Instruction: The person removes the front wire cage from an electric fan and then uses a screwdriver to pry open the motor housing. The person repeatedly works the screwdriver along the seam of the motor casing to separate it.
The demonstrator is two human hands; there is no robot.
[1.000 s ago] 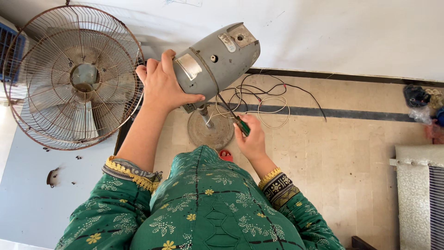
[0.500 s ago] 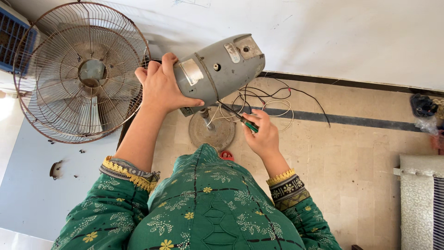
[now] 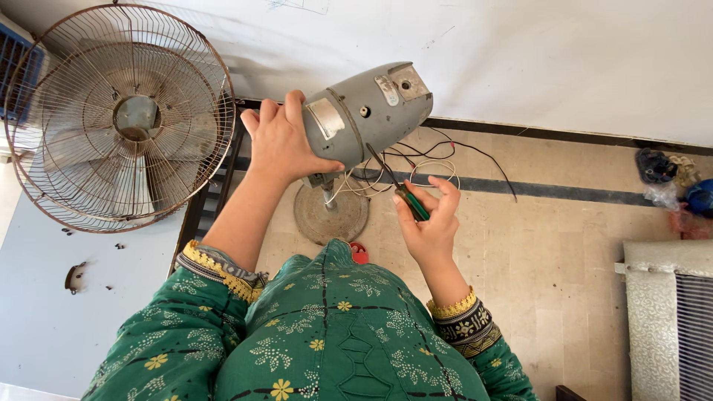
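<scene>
I have my left hand (image 3: 282,145) wrapped around the near end of the grey fan motor housing (image 3: 368,111), fingers curled over its top and thumb pressed along its side, holding it tilted above the round base (image 3: 330,215) on the tiled floor (image 3: 564,252). My right hand (image 3: 431,223) sits just right of the base, fingers pinching a green-handled screwdriver (image 3: 405,197) whose shaft points up-left to the underside of the housing. Loose wires (image 3: 434,160) trail from the housing over the floor, just beyond my right hand. The rusty fan cage (image 3: 119,119) with its blades stands far left, touching nothing I hold. A white wall (image 3: 535,59) runs along the far side.
</scene>
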